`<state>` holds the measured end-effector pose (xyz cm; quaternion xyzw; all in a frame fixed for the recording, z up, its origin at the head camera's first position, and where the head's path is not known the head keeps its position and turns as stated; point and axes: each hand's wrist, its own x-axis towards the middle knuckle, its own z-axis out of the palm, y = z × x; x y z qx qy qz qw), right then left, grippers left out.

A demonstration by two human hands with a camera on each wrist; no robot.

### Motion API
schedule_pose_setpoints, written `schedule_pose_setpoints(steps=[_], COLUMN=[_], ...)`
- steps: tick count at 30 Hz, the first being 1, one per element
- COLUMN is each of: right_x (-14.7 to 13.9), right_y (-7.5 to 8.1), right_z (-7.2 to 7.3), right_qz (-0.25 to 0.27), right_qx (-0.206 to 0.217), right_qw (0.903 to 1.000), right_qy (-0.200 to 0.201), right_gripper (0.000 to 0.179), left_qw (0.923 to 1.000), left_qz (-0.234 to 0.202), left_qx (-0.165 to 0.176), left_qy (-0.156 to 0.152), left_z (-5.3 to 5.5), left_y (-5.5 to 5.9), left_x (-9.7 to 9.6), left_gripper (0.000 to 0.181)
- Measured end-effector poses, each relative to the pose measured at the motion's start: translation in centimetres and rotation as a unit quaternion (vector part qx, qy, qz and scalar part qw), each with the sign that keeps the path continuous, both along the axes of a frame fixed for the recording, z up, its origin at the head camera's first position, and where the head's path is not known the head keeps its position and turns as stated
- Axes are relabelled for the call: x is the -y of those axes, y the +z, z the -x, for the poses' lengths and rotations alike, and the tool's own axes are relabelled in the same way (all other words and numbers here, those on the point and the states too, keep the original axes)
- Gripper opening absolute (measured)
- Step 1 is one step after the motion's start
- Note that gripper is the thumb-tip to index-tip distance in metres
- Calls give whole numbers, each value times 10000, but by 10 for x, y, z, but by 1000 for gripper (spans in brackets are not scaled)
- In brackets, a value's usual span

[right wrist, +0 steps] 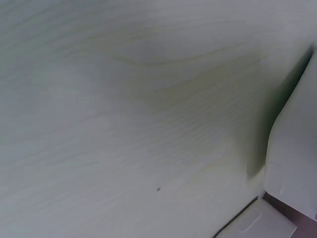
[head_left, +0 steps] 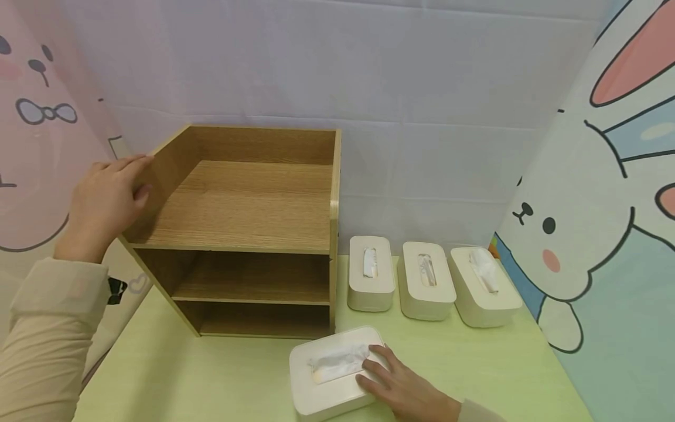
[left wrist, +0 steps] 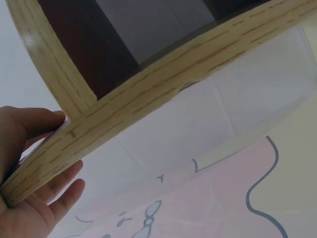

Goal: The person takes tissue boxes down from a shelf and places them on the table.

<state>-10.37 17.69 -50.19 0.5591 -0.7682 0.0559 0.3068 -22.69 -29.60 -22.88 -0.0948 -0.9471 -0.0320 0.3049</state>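
Observation:
My left hand (head_left: 108,202) grips the left side panel of a wooden desktop shelf (head_left: 253,202). In the left wrist view, its thumb and fingers (left wrist: 72,191) lie on opposite faces of the panel (left wrist: 133,94). A white tissue box (head_left: 337,395), turned at an angle, is in front of the shelf's right corner. My right hand (head_left: 408,390) rests over its right end with spread fingers on the lid beside the tissue slot; the thumb is hidden. No part of that hand shows in the right wrist view, only white smooth shapes (right wrist: 297,148) at the right edge.
To the right of the shelf stand three more white tissue boxes, left (head_left: 371,287), middle (head_left: 413,293) and right (head_left: 474,313). A pale green tabletop (head_left: 221,381) lies under everything. A grey-white sheet (head_left: 448,76) hangs behind, with cartoon-printed cloths at both sides.

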Motion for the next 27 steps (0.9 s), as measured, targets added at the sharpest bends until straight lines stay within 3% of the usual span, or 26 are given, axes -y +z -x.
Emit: schedule_pose_setpoints(steps=[8, 18, 27], right_x=[-23, -50, -69], right_y=[0, -6, -12], right_z=[0, 1, 2], right_qz=[173, 348, 464], right_qx=[91, 92, 349], right_qw=[9996, 9983, 9948], right_qy=[-194, -459, -835], right_gripper=[55, 45, 39], left_qw=[10000, 10000, 10000], left_qz=[22, 76, 63], left_qx=[20, -9, -11], left_qy=[-31, -47, -17], left_z=[-1, -1, -2], left_y=[2, 2, 2], left_x=[-1, -1, -1], left_gripper=[46, 46, 46])
